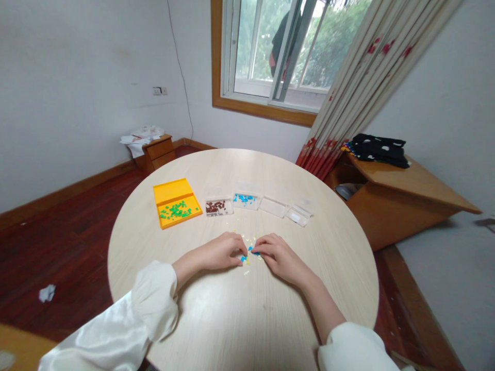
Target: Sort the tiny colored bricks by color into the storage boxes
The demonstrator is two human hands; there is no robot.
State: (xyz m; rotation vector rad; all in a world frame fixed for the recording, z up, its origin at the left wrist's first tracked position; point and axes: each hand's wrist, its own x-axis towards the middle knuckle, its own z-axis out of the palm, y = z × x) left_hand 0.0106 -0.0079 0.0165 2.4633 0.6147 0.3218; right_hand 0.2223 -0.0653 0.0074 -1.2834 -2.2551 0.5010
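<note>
Near the middle of the round table, small blue pieces (243, 258) and pale yellow pieces (246, 272) lie loose between my two hands. My left hand (226, 251) rests at their left side, thumb and fingers apart around the blue pieces. From the right, my right hand (276, 253) reaches in with its fingers close together at a blue piece; whether it grips that piece is too small to tell. Beyond the hands stand a clear box of brown pieces (215, 206), a clear box of blue pieces (245, 199) and a yellow case (172, 189) with green pieces (178, 210).
Two more clear boxes, one (273, 206) beside the blue box and one (298, 216) further right, stand on the round table (216, 330). A wooden cabinet (410, 206) with dark cloth is at the right. Behind the window a person is partly visible.
</note>
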